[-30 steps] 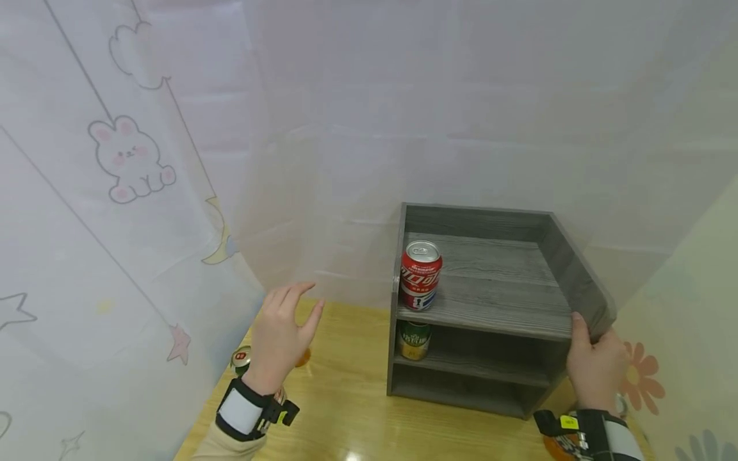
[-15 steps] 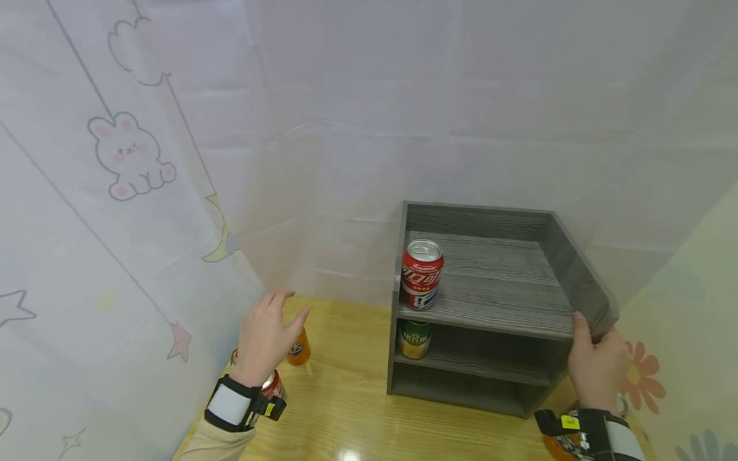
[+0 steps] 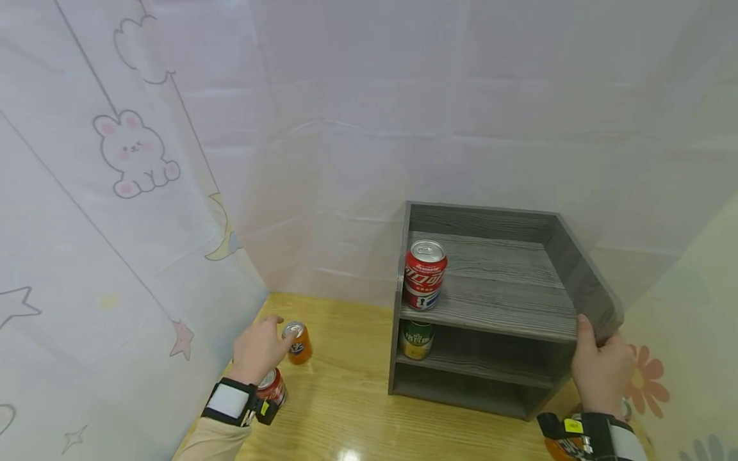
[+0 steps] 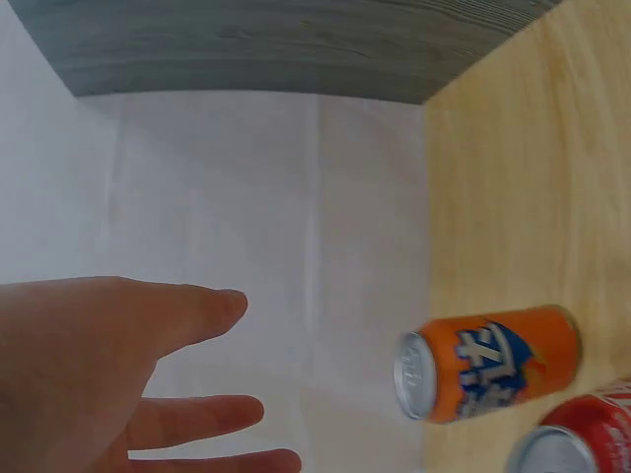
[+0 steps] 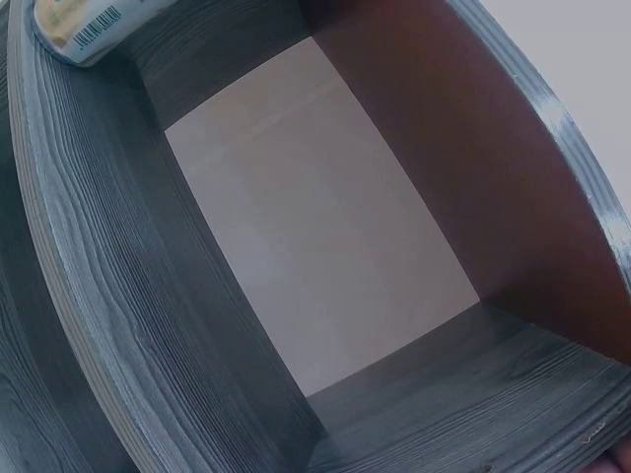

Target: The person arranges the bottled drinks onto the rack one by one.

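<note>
Toward the far left corner of the desk (image 3: 340, 390), upright orange can (image 3: 300, 351), left hand (image 3: 256, 352) near it, thumb and fingers apart, right hand (image 3: 603, 372) clamped on the grey shelf (image 3: 507, 291) at its front right edge

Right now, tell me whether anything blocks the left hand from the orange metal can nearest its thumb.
Nothing visible does; the red metal can stands near the orange metal can, not between it and the left hand.
</note>
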`<move>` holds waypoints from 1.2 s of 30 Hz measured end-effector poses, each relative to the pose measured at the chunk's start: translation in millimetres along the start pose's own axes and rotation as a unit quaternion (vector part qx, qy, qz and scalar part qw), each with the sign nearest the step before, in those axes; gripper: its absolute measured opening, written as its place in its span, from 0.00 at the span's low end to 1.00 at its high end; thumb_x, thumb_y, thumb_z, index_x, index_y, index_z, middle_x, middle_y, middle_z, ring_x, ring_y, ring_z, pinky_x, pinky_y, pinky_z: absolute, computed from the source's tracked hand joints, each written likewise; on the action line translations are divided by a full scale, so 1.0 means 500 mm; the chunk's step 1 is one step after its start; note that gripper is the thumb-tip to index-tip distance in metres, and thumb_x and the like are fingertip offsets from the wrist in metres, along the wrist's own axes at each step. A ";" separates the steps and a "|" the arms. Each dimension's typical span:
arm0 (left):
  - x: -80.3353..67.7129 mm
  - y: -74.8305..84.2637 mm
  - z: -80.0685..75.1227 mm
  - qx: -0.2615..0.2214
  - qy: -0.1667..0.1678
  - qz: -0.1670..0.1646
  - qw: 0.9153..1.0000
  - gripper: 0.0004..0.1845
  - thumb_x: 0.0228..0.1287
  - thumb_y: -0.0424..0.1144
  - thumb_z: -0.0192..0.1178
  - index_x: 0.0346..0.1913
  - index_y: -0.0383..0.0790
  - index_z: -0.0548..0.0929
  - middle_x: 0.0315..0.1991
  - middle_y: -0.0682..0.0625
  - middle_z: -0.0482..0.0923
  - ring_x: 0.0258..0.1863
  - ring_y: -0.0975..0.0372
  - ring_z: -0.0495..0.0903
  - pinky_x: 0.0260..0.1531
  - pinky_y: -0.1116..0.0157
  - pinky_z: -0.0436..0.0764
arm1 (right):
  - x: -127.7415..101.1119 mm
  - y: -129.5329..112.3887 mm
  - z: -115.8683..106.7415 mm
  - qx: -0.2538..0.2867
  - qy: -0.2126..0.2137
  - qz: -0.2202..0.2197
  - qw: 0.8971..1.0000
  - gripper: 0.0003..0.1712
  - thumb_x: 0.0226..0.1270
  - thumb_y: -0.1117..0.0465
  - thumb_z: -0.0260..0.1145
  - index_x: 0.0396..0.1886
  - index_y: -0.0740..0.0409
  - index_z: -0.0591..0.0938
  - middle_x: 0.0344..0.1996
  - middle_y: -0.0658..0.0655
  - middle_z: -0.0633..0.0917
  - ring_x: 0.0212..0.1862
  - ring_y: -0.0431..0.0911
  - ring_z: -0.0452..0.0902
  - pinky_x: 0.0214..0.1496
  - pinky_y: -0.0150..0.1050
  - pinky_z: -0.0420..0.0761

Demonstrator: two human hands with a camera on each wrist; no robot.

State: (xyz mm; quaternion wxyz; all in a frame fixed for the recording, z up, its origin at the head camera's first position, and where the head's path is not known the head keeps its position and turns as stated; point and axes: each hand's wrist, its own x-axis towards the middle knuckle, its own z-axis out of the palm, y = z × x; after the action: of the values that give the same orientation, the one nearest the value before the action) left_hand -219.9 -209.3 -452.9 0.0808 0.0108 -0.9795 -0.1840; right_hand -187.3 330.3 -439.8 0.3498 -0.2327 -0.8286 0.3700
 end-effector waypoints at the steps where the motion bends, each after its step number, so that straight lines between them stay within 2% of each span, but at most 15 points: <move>1: -0.001 -0.008 0.007 0.006 -0.009 -0.005 1.000 0.28 0.66 0.52 0.67 0.57 0.32 0.84 0.43 0.38 0.85 0.23 0.56 0.78 0.14 0.59 0.73 | 0.000 0.001 0.000 -0.003 0.005 -0.002 1.000 0.25 0.77 0.49 0.59 0.29 0.68 0.73 0.24 0.66 0.73 0.26 0.53 0.63 0.22 0.37 0.58; 3: -0.004 -0.022 0.021 0.016 -0.026 -0.016 0.999 0.28 0.65 0.52 0.68 0.56 0.31 0.84 0.33 0.40 0.84 0.19 0.57 0.76 0.13 0.60 0.70 | 0.001 0.003 0.000 -0.004 0.009 -0.007 1.000 0.25 0.77 0.50 0.59 0.28 0.68 0.73 0.23 0.65 0.72 0.26 0.52 0.63 0.22 0.38 0.57; 6: -0.010 -0.044 0.041 0.022 -0.049 -0.026 0.998 0.28 0.64 0.53 0.69 0.53 0.29 0.84 0.26 0.44 0.82 0.17 0.57 0.74 0.14 0.60 0.70 | 0.002 0.004 0.001 -0.006 0.011 -0.010 1.000 0.25 0.77 0.50 0.59 0.28 0.68 0.73 0.22 0.63 0.71 0.25 0.51 0.62 0.22 0.38 0.57; 8: -0.013 -0.056 0.052 0.024 -0.060 -0.031 0.997 0.28 0.65 0.53 0.68 0.52 0.28 0.84 0.27 0.43 0.83 0.19 0.56 0.77 0.15 0.59 0.73 | 0.002 0.004 0.001 -0.006 0.012 -0.010 1.000 0.25 0.77 0.50 0.59 0.28 0.68 0.73 0.21 0.62 0.71 0.24 0.50 0.62 0.22 0.38 0.57; 12: -0.016 -0.078 0.070 0.038 -0.069 -0.037 0.996 0.28 0.65 0.53 0.67 0.51 0.29 0.85 0.35 0.39 0.85 0.26 0.50 0.82 0.20 0.53 0.79 | 0.002 0.005 0.001 -0.002 0.015 -0.011 1.000 0.24 0.77 0.51 0.59 0.29 0.69 0.75 0.22 0.64 0.73 0.24 0.47 0.62 0.22 0.36 0.58; 15: -0.017 -0.090 0.082 0.047 -0.076 -0.042 0.995 0.29 0.65 0.55 0.67 0.51 0.29 0.85 0.37 0.38 0.85 0.27 0.49 0.82 0.21 0.52 0.80 | 0.003 0.005 -0.001 0.000 0.016 -0.011 1.000 0.24 0.77 0.51 0.60 0.31 0.70 0.76 0.24 0.65 0.74 0.24 0.45 0.62 0.23 0.35 0.58; 20: -0.025 -0.101 0.104 0.054 -0.101 -0.052 0.992 0.36 0.61 0.62 0.68 0.51 0.28 0.84 0.29 0.41 0.82 0.22 0.53 0.78 0.19 0.54 0.77 | 0.002 0.002 -0.003 0.002 0.016 -0.012 1.000 0.23 0.77 0.52 0.60 0.32 0.71 0.77 0.24 0.65 0.75 0.23 0.42 0.62 0.22 0.35 0.58; 23: -0.031 -0.105 0.117 0.051 -0.128 -0.056 0.989 0.41 0.56 0.64 0.71 0.52 0.25 0.82 0.23 0.44 0.78 0.20 0.54 0.77 0.20 0.55 0.78 | 0.001 0.000 -0.004 0.000 0.016 -0.014 1.000 0.24 0.77 0.52 0.60 0.29 0.70 0.75 0.23 0.66 0.74 0.24 0.47 0.64 0.22 0.35 0.58; 26: -0.036 -0.107 0.127 0.043 -0.148 -0.063 0.986 0.42 0.52 0.62 0.75 0.52 0.23 0.80 0.24 0.46 0.78 0.22 0.54 0.79 0.22 0.55 0.79 | 0.000 -0.002 -0.004 -0.004 0.014 -0.010 1.000 0.25 0.77 0.51 0.59 0.26 0.69 0.73 0.23 0.68 0.74 0.27 0.56 0.67 0.24 0.38 0.58; 31: -0.042 -0.114 0.143 0.034 -0.131 -0.061 0.989 0.37 0.47 0.52 0.81 0.50 0.24 0.80 0.29 0.42 0.81 0.26 0.51 0.82 0.25 0.51 0.82 | -0.003 -0.003 -0.003 0.004 0.013 -0.007 1.000 0.25 0.77 0.52 0.59 0.29 0.73 0.75 0.30 0.75 0.77 0.35 0.65 0.72 0.29 0.44 0.61; 36: -0.051 -0.126 0.156 0.023 -0.101 -0.044 0.994 0.31 0.45 0.42 0.81 0.48 0.25 0.81 0.30 0.41 0.82 0.27 0.48 0.82 0.26 0.48 0.83 | -0.004 -0.004 -0.003 0.005 0.010 -0.008 1.000 0.25 0.77 0.52 0.59 0.31 0.73 0.76 0.32 0.76 0.78 0.37 0.66 0.73 0.30 0.46 0.61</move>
State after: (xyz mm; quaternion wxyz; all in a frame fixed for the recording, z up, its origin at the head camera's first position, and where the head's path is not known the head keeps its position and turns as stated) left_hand -208.0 -238.5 -551.4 -0.0270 0.0375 -0.9852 -0.1649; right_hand -185.2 328.1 -438.3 0.3622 -0.2278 -0.8249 0.3693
